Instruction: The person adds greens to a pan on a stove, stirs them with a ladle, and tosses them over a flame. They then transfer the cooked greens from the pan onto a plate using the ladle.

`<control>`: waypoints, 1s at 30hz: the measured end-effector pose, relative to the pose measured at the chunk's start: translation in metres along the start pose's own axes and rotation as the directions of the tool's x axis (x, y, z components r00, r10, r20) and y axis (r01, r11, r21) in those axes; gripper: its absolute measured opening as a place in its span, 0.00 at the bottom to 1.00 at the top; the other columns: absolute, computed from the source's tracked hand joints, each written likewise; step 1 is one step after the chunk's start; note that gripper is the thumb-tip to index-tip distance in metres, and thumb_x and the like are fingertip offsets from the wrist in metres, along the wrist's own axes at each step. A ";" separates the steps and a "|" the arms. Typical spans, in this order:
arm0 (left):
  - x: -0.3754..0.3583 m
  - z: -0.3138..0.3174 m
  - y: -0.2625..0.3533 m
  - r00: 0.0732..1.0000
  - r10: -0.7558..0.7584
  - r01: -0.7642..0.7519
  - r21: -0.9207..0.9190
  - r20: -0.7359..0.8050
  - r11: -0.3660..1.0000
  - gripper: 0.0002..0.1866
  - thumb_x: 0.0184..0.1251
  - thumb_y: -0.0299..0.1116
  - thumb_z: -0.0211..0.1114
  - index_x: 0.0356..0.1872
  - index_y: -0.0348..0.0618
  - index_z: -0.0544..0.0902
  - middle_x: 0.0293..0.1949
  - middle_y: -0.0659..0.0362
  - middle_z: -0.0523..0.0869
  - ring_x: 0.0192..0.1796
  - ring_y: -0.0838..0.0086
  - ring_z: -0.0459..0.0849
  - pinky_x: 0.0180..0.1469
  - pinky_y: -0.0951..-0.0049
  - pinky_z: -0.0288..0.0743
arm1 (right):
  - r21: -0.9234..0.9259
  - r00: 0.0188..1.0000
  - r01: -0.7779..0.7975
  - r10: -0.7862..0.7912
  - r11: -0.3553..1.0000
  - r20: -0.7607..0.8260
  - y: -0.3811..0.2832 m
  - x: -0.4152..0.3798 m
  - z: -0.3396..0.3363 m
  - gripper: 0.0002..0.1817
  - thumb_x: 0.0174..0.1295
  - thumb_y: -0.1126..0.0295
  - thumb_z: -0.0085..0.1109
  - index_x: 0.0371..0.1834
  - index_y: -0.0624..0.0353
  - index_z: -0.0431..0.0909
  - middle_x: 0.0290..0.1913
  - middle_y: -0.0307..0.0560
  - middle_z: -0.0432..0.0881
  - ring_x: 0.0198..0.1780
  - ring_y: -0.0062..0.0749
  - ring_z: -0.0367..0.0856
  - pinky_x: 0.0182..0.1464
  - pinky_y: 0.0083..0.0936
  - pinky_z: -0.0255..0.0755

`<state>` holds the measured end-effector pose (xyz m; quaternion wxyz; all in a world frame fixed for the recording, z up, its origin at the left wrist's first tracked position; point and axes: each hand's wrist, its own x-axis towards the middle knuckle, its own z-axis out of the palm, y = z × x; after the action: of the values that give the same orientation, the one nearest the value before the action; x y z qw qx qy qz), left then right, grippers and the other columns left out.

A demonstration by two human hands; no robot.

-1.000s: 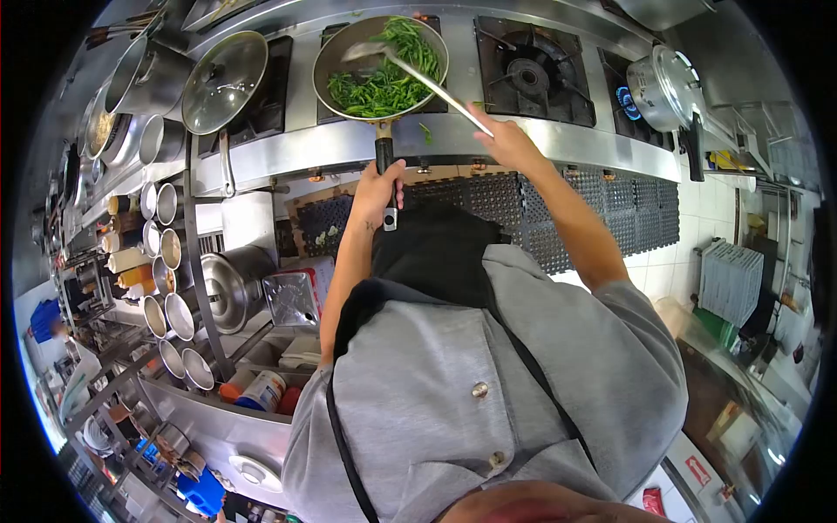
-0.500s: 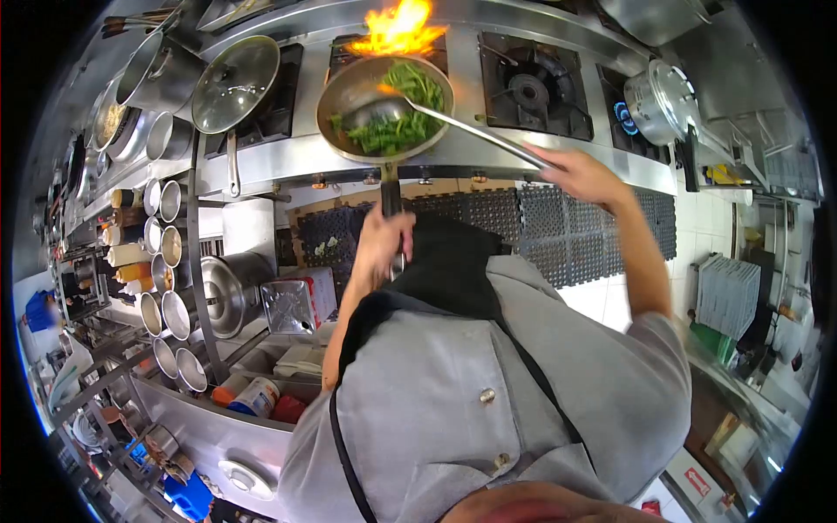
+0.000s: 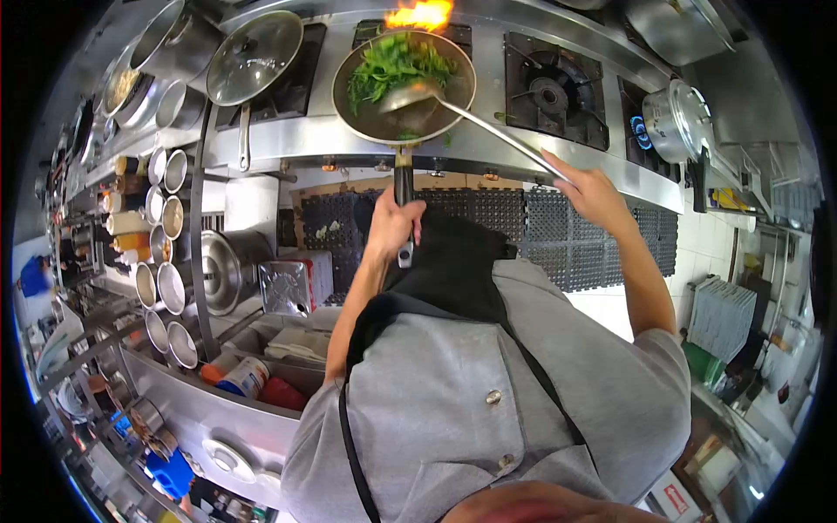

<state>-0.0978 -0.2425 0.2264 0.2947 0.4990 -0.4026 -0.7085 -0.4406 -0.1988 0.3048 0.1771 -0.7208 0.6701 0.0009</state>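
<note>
Closest in, the left hand is wrapping tight around the black handle of the frying pan, so that one's clearly closed on it. Off to the side, the right hand is gripping the far end of a long metal ladle, fingers curled round the shaft. The ladle's bowl is sitting inside the pan, right beside the pile of greens, which is bunching up toward the pan's far side. The pan is hanging over the front edge of the stove. Behind it, a flame is flaring up past the rim.
</note>
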 end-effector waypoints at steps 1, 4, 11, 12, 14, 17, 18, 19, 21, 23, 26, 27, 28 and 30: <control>0.011 -0.004 0.005 1.000 0.024 -0.024 0.019 0.001 1.000 0.08 0.59 0.23 0.61 0.35 0.37 0.70 0.17 0.59 0.74 0.14 0.74 0.74 0.15 0.71 0.69 | 0.083 0.996 0.086 -0.085 0.993 -0.007 0.007 -0.006 0.004 0.32 0.69 0.63 0.55 0.76 0.28 0.58 0.29 0.59 0.82 0.33 0.59 0.81 0.41 0.47 0.74; 0.034 -0.002 0.021 0.998 0.054 -0.054 0.022 0.013 0.998 0.07 0.59 0.24 0.60 0.34 0.36 0.70 0.17 0.59 0.74 0.14 0.74 0.73 0.16 0.71 0.69 | 0.152 0.997 0.071 -0.071 0.986 -0.005 -0.008 0.011 0.002 0.32 0.70 0.62 0.53 0.76 0.26 0.57 0.26 0.58 0.81 0.32 0.58 0.82 0.41 0.48 0.74; 0.007 0.002 -0.019 0.994 0.097 -0.097 0.001 -0.045 0.995 0.09 0.63 0.25 0.62 0.38 0.37 0.70 0.16 0.61 0.73 0.14 0.74 0.75 0.15 0.72 0.69 | -0.208 0.982 -0.090 0.053 0.974 -0.179 -0.042 0.025 0.024 0.32 0.68 0.62 0.56 0.75 0.24 0.60 0.32 0.54 0.83 0.30 0.55 0.82 0.37 0.45 0.78; 0.011 -0.004 -0.012 0.997 0.073 -0.073 0.039 -0.012 0.997 0.09 0.63 0.24 0.62 0.38 0.37 0.69 0.16 0.61 0.74 0.14 0.74 0.74 0.15 0.72 0.69 | -0.043 0.990 -0.072 0.066 0.996 -0.127 -0.037 0.012 0.024 0.31 0.68 0.62 0.57 0.74 0.25 0.63 0.33 0.54 0.84 0.32 0.57 0.82 0.39 0.45 0.78; 0.020 -0.005 0.011 0.999 0.048 -0.049 0.078 0.017 0.996 0.09 0.62 0.24 0.61 0.38 0.37 0.70 0.16 0.60 0.75 0.13 0.75 0.74 0.15 0.72 0.69 | 0.287 0.978 0.094 -0.034 0.953 -0.206 -0.023 -0.007 0.026 0.28 0.67 0.63 0.58 0.71 0.27 0.68 0.37 0.60 0.84 0.37 0.60 0.82 0.43 0.47 0.76; 0.050 -0.008 0.028 0.994 0.102 -0.107 0.117 0.047 0.987 0.07 0.60 0.24 0.59 0.37 0.36 0.71 0.17 0.58 0.76 0.14 0.74 0.73 0.16 0.71 0.69 | 0.278 0.963 0.176 -0.107 0.944 -0.248 -0.023 0.010 0.024 0.30 0.68 0.65 0.56 0.73 0.30 0.65 0.35 0.56 0.84 0.34 0.62 0.81 0.39 0.44 0.76; 0.059 -0.007 0.028 0.992 0.124 -0.127 0.118 0.035 0.985 0.07 0.61 0.25 0.58 0.38 0.36 0.71 0.17 0.58 0.76 0.14 0.74 0.74 0.16 0.71 0.69 | 0.278 0.964 0.162 -0.093 0.947 -0.248 -0.031 0.021 0.020 0.30 0.68 0.65 0.56 0.73 0.30 0.65 0.35 0.56 0.84 0.34 0.62 0.81 0.39 0.44 0.76; 0.059 -0.004 0.023 0.991 0.120 -0.126 0.120 0.050 0.985 0.07 0.61 0.25 0.58 0.38 0.36 0.71 0.17 0.58 0.76 0.14 0.74 0.74 0.16 0.71 0.69 | 0.221 0.986 0.036 0.001 0.975 -0.166 -0.043 0.036 0.015 0.31 0.68 0.65 0.56 0.74 0.30 0.63 0.34 0.56 0.84 0.33 0.61 0.81 0.39 0.45 0.76; 0.048 0.001 0.006 0.987 0.161 -0.160 0.133 0.007 0.978 0.10 0.60 0.24 0.58 0.42 0.35 0.70 0.17 0.59 0.74 0.14 0.75 0.74 0.16 0.72 0.70 | 0.157 0.989 -0.099 0.115 0.983 -0.093 -0.052 0.046 0.016 0.32 0.68 0.65 0.56 0.75 0.30 0.62 0.34 0.55 0.84 0.32 0.60 0.82 0.39 0.45 0.76; 0.038 0.001 -0.024 0.985 0.174 -0.175 0.066 0.022 0.982 0.11 0.62 0.22 0.59 0.44 0.36 0.69 0.17 0.60 0.74 0.14 0.75 0.75 0.16 0.72 0.70 | -0.181 0.979 -0.167 0.142 0.969 -0.146 -0.054 0.047 0.032 0.33 0.68 0.68 0.54 0.76 0.31 0.60 0.34 0.55 0.84 0.34 0.56 0.83 0.44 0.48 0.76; 0.043 -0.003 -0.009 0.992 0.121 -0.125 0.096 0.045 0.988 0.09 0.61 0.22 0.59 0.41 0.35 0.71 0.18 0.60 0.74 0.14 0.74 0.75 0.16 0.71 0.70 | -0.042 0.989 -0.118 0.113 0.992 -0.098 -0.042 0.012 0.035 0.31 0.68 0.67 0.55 0.75 0.33 0.62 0.35 0.53 0.84 0.33 0.51 0.84 0.43 0.47 0.77; 0.054 -0.006 0.003 0.992 0.109 -0.118 0.138 0.067 0.983 0.08 0.61 0.23 0.61 0.39 0.34 0.72 0.20 0.59 0.75 0.15 0.74 0.75 0.17 0.70 0.71 | 0.139 0.994 -0.089 0.098 0.986 -0.055 -0.037 0.005 0.034 0.31 0.68 0.67 0.55 0.75 0.34 0.63 0.36 0.53 0.84 0.33 0.52 0.84 0.44 0.47 0.77; 0.062 -0.005 0.015 0.993 0.106 -0.114 0.180 0.056 0.977 0.06 0.62 0.24 0.60 0.37 0.34 0.72 0.20 0.59 0.76 0.15 0.74 0.74 0.17 0.71 0.70 | 0.136 0.994 -0.084 0.091 0.987 -0.052 -0.034 0.006 0.035 0.31 0.68 0.67 0.55 0.75 0.34 0.63 0.36 0.53 0.84 0.33 0.52 0.84 0.44 0.47 0.77; 0.089 -0.004 0.017 0.985 0.161 -0.166 0.077 0.068 0.983 0.07 0.61 0.23 0.58 0.39 0.36 0.71 0.16 0.60 0.74 0.14 0.75 0.73 0.16 0.72 0.68 | 0.461 0.984 0.085 -0.003 0.883 -0.176 -0.028 0.011 0.039 0.30 0.68 0.65 0.56 0.74 0.33 0.64 0.35 0.57 0.84 0.35 0.57 0.83 0.43 0.47 0.75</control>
<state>-0.1232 -0.3249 0.1985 0.3186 0.4542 -0.4800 -0.6796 -0.4033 -0.1987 0.2725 0.2872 -0.6694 0.6468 -0.2260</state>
